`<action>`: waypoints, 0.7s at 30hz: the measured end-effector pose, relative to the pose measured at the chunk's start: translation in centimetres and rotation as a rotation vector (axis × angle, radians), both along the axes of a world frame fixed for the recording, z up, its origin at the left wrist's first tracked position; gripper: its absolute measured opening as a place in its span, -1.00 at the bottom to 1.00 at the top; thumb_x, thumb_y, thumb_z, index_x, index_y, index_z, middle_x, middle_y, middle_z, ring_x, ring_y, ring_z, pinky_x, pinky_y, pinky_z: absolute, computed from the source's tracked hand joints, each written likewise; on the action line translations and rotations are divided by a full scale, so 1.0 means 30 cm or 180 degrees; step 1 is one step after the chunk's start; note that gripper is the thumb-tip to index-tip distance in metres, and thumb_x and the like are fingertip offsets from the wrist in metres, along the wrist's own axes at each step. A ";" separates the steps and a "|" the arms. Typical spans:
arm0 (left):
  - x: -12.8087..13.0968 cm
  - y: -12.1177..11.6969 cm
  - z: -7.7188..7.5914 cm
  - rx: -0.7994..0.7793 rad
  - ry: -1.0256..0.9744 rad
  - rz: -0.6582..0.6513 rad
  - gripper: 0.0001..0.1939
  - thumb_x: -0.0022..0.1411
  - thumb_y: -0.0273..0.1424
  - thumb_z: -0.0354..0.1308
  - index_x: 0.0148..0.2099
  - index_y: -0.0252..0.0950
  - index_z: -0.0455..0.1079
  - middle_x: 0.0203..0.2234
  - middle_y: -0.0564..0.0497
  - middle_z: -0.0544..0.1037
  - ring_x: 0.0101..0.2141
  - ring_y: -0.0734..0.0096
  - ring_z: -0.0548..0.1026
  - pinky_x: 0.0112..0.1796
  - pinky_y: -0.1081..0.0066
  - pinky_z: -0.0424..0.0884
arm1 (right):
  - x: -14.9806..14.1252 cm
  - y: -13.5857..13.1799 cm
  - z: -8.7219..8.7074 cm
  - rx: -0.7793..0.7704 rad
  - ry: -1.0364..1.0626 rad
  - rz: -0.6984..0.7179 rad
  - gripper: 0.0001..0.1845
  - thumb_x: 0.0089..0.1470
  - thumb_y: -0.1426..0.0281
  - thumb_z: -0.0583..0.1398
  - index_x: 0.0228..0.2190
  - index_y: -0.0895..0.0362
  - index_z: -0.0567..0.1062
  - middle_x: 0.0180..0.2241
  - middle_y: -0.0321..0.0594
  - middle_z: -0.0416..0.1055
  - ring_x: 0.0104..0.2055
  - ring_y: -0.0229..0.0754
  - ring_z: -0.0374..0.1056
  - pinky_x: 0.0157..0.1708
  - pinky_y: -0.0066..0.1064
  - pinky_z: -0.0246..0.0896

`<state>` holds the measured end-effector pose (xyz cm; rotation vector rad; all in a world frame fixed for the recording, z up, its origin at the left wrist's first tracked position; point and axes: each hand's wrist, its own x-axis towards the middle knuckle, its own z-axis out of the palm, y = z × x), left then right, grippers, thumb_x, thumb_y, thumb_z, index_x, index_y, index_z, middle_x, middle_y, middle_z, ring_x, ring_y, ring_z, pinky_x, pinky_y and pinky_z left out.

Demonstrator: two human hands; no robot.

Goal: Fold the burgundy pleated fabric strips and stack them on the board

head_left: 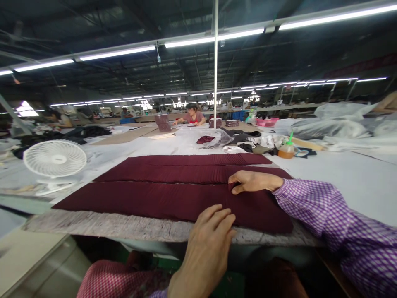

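Note:
Several maroon fabric pieces (149, 198) lie overlapped in long rows on a worn grey board (108, 225), with fine stacked edges showing toward the right. My right hand (256, 181), in a purple checked sleeve, has thumb and fingers curled together round a bit of maroon fabric (231, 186) at the right part of the rows. Closer to me, my left hand (212, 240) hovers at or just over the front edge of the nearest row. Its fingers are stretched out and slightly bent, with nothing visible in them. Whether its fingertips touch the cloth I cannot tell.
A white fan (55, 159) stands at the left. Beyond the cloth are a clear plastic bag (214, 134), a bottle of amber liquid (286, 150) with a green nozzle, and a roll of tape (302, 153). Another person (192, 116) works across the table, by a white pole (216, 62).

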<state>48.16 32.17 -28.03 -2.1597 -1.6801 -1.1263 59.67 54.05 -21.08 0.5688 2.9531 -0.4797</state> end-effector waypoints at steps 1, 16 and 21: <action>0.017 0.015 -0.005 -0.0074 0.0073 -0.0003 -0.72 0.27 -0.42 -0.02 0.00 -0.28 0.36 -0.05 -0.04 0.51 0.01 0.22 0.36 0.02 0.13 0.37 | 0.002 -0.001 -0.002 0.0062 0.0011 0.0011 -0.64 0.01 0.31 0.18 -0.15 0.21 0.49 -0.17 -0.09 0.46 -0.15 -0.04 0.36 -0.17 -0.34 0.24; 0.053 0.034 -0.025 -0.0511 0.0129 -0.0035 -0.80 0.27 -0.32 -0.02 -0.12 -0.26 0.34 -0.17 -0.01 0.48 -0.14 0.22 0.37 -0.07 0.14 0.35 | 0.039 -0.162 -0.108 0.0393 0.0628 0.0754 -0.49 0.29 0.27 -0.14 0.22 0.13 0.07 0.27 -0.15 -0.02 0.31 -0.11 -0.15 0.27 -0.03 -0.26; 0.052 0.002 -0.004 -0.0443 0.0144 -0.0077 -0.78 0.25 -0.30 0.00 -0.17 -0.30 0.37 -0.21 -0.06 0.50 -0.13 0.19 0.40 -0.03 0.15 0.35 | 0.082 -0.168 -0.141 0.0210 0.0399 0.0852 -0.47 0.29 0.25 -0.12 0.25 0.03 -0.01 0.30 -0.28 -0.13 0.33 -0.10 -0.25 0.30 -0.04 -0.35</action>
